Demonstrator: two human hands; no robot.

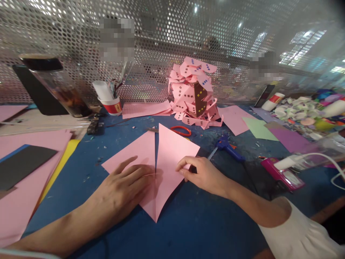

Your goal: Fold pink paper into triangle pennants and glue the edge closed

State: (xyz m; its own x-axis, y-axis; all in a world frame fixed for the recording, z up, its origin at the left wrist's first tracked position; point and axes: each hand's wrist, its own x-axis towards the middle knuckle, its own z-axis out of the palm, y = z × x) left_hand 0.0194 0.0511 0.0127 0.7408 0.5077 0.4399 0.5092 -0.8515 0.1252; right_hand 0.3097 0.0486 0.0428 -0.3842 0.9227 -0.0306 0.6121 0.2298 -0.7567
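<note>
A pink sheet of paper (172,153) lies on the blue table in front of me. A gap runs from its far edge to the middle, with a crease below, and its right half lifts off the table. My left hand (124,190) rests on the left half with its fingers stretched out. At the right edge, my right hand (199,172) pinches the paper between thumb and fingers. Just beyond the sheet lie scissors with red handles (181,129), partly covered by it. A blue glue gun (228,148) is to the right of my right hand.
Behind stands a pile of folded pink paper pieces (188,93) with dark dots. A paper cup (113,106) holds tools. To the left are a tilted jar (64,90) and pink sheets (24,208). A magenta device (283,174) with a white cable sits at right.
</note>
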